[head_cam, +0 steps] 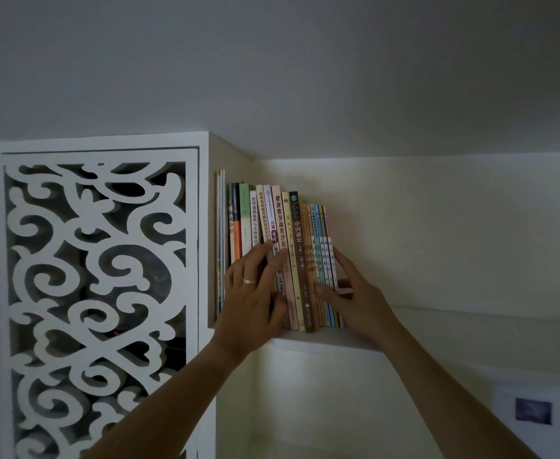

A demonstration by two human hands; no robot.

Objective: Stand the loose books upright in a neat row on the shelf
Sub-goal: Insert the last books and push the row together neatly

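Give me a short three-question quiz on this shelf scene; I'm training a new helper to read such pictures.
1. True or false: the row of upright paperback books leans against the white carved fretwork cabinet at the row's left end.
2. Which hand wears a silver ring? A) left hand B) right hand
3. Fill in: the right hand rests at the ____ end of the row on the white wall shelf.

Key: 1 true; 2 A; 3 right.
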